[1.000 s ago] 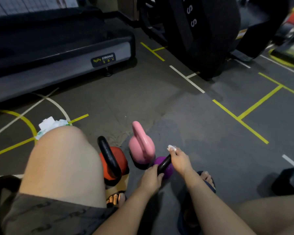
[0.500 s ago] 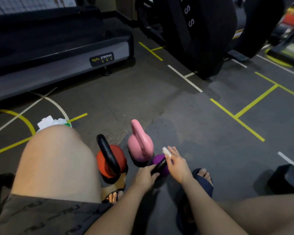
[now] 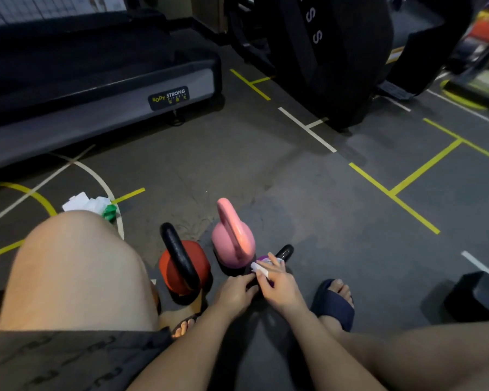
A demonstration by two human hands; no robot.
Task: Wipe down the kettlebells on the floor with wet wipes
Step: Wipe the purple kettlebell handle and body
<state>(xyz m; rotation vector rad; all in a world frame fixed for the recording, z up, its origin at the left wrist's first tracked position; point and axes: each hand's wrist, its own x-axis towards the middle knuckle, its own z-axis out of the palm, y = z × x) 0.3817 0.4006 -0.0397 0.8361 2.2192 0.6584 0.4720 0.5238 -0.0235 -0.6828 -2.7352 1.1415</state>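
Forearms angle forward and down. Left hand curls round the near end of the small purple kettlebell with black handle, which lies tilted on the grey floor. Right hand pinches a white wet wipe against it. Just beyond stands a glossy pink kettlebell.

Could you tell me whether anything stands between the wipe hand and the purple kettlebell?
Nothing visible does. The right hand holds the white wet wipe against the purple kettlebell with a black handle, and the left hand holds its near side. The pink kettlebell stands close beside it, not between.
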